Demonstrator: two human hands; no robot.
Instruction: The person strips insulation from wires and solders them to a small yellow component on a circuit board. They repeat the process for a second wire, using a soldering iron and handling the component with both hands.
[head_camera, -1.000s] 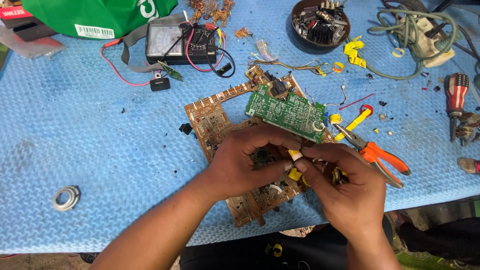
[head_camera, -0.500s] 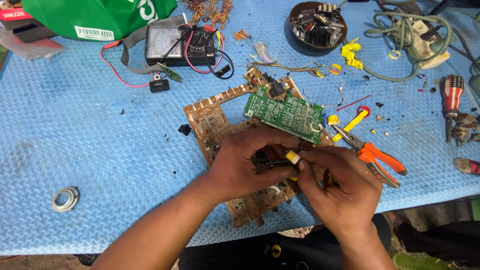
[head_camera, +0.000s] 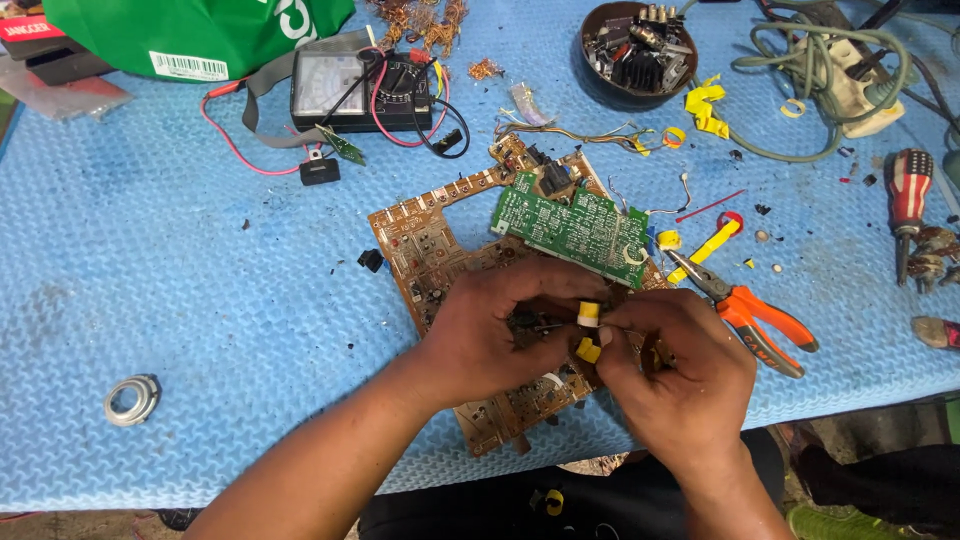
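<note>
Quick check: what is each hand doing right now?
Left hand: closed, pinching a small dark component over the brown circuit board.
Right hand: closed on small yellow parts.

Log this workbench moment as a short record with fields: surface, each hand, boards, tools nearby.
surface: blue mat
left hand: left hand pinches a small dark part over the brown circuit board
right hand: right hand grips small yellow pieces
boards: green circuit board lies on the brown one
tools nearby: orange pliers right of the hands; meter at the back; screwdriver far right
</note>
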